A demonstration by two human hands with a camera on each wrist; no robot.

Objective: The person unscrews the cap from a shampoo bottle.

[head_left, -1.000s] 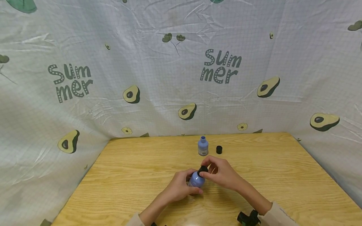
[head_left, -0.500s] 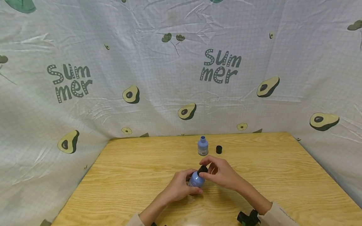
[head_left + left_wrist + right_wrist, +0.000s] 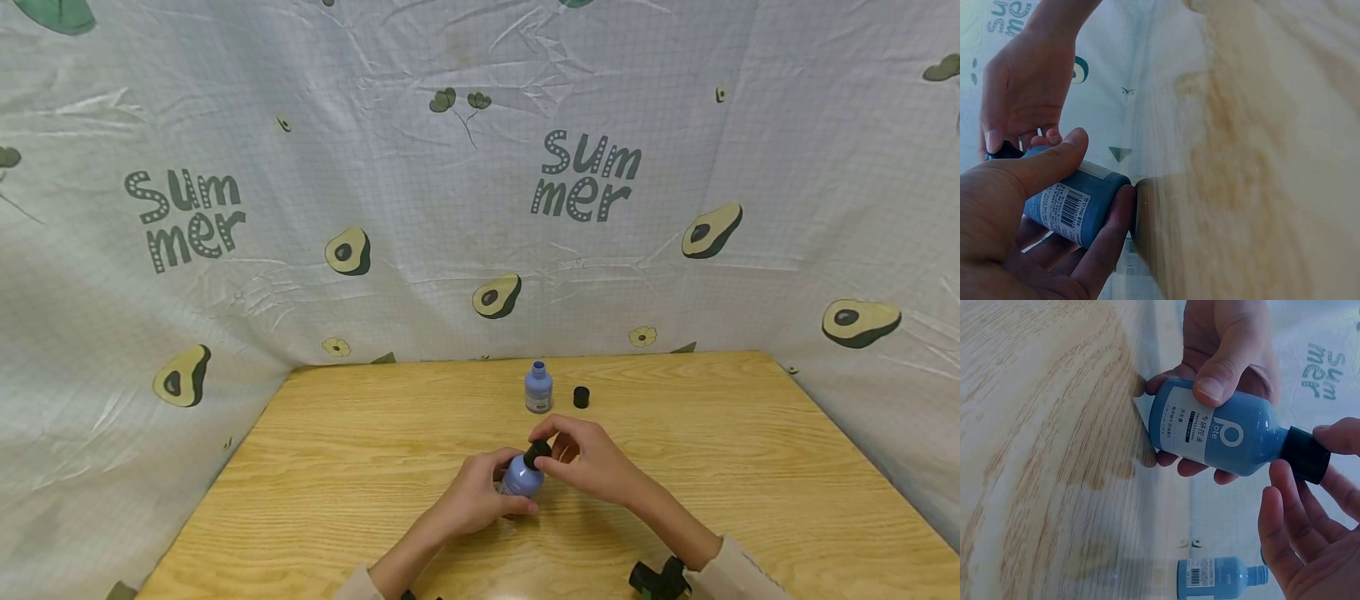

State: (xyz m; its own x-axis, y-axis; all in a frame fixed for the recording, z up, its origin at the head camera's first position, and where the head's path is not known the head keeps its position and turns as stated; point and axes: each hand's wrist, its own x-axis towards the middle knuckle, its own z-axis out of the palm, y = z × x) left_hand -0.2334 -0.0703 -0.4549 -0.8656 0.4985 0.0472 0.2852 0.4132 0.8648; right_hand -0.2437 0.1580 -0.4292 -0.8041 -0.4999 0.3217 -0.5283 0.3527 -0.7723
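Observation:
A blue bottle (image 3: 522,478) with a printed label leans toward the right, just above or on the table. My left hand (image 3: 480,493) grips its body, thumb on one side and fingers around the other, as the left wrist view shows. On its neck sits a black cap (image 3: 1305,455), which my right hand (image 3: 588,457) pinches between thumb and fingers. Behind the hands stands a second blue bottle (image 3: 538,390), upright and uncapped, its mouth bare. Beside that bottle, to the right, rests a loose black cap (image 3: 581,397).
The wooden table (image 3: 360,442) reaches back to a white curtain (image 3: 420,208) printed with avocados and lettering. A black wrist-worn device (image 3: 662,578) sits by the right sleeve at the front.
My right fingers shift slightly around the cap, the thumb and fingertips changing place on it. The left hand and the held bottle stay nearly still.

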